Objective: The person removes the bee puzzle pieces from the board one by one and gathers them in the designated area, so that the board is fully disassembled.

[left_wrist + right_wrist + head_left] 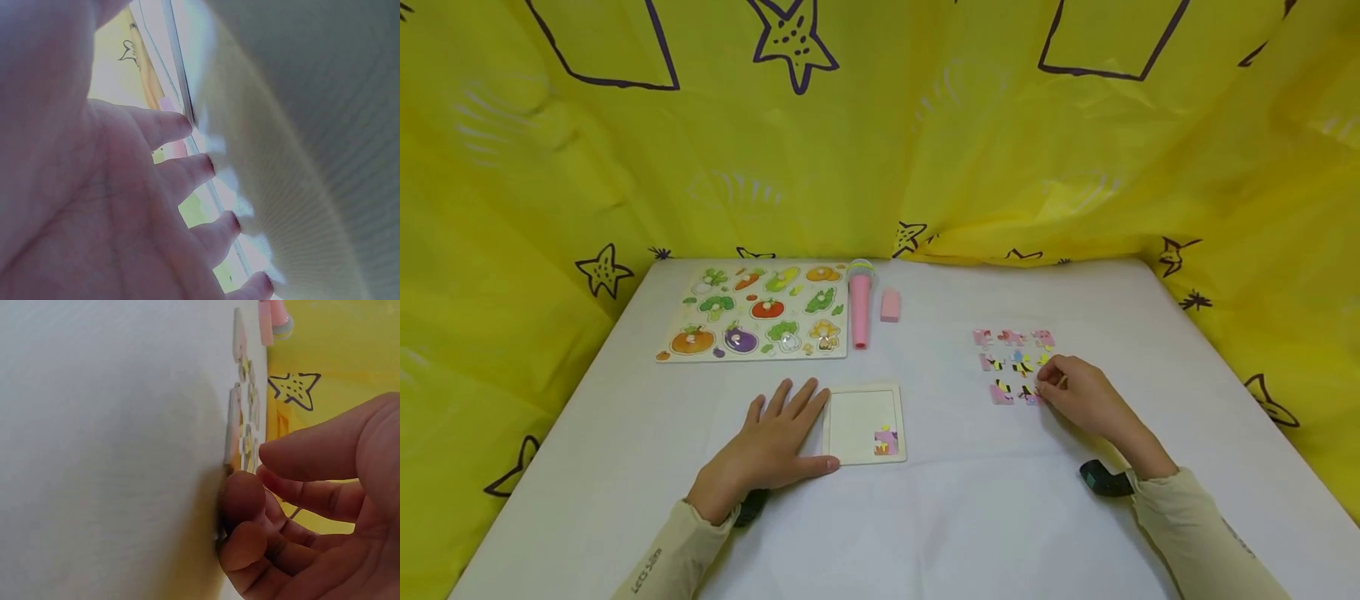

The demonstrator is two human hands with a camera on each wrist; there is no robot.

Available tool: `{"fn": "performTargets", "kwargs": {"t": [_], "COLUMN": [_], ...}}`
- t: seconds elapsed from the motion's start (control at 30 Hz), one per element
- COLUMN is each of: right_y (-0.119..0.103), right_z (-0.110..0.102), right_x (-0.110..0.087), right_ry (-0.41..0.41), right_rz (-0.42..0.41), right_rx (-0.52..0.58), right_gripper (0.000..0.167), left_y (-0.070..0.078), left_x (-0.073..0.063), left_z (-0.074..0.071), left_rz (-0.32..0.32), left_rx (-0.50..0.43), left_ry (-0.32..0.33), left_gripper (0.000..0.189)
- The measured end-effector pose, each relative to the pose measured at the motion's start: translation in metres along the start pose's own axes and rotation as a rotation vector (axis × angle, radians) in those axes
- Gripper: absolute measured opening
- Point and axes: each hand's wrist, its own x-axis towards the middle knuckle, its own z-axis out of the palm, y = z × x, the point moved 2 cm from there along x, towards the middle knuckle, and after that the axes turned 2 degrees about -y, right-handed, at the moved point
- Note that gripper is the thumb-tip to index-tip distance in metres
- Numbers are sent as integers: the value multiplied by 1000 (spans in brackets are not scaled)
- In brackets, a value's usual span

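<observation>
My left hand (pixel 772 442) lies spread on the table, its thumb and index finger touching the left side of a square puzzle tray (pixel 902 417). One pink and purple puzzle piece (pixel 886 442) sits in the tray's lower right corner. In the left wrist view the fingers (pixel 187 175) are extended and a sleeve hides much of the scene. Over to the right, my right hand (pixel 1086 396) is at the edge of a group of loose puzzle pieces (pixel 992 362), its fingers curled. From the right wrist view (pixel 300 506), whether the fingertips pinch a piece cannot be made out.
Behind the left hand lies a vegetable peg puzzle board (pixel 752 312). A pink toy microphone (pixel 860 308) lies along its right side, with a small pink block (pixel 890 306) beside it. Yellow patterned cloth (pixel 880 150) hangs behind and around the white table (pixel 970 517).
</observation>
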Motion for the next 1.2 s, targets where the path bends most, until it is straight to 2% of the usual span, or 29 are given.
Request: {"fn": "performTargets", "kwargs": {"t": [0.27, 0.43, 0.53, 0.7, 1.0, 1.2], "right_y": [-20, -40, -54, -77, -109, -128], "right_z": [5, 15, 23, 39, 68, 85], "right_x": [3, 6, 8, 13, 14, 15], "right_ry": [51, 47, 36, 8, -100, -165], "right_rz": [-11, -54, -105, -191, -244, -345], "right_rx": [56, 105, 119, 132, 184, 167], "right_gripper": [8, 6, 4, 3, 5, 8], "left_y": [0, 0, 1, 3, 5, 5], "left_x": [-2, -2, -1, -1, -3, -3], "left_z": [2, 3, 4, 3, -1, -1], "left_rz": [-8, -8, -8, -24, -9, -9], "left_rx": [-4, -3, -9, -14, -25, -20], "left_ry": [-7, -5, -9, -10, 1, 5], "left_gripper": [101, 101, 101, 102, 100, 101]}}
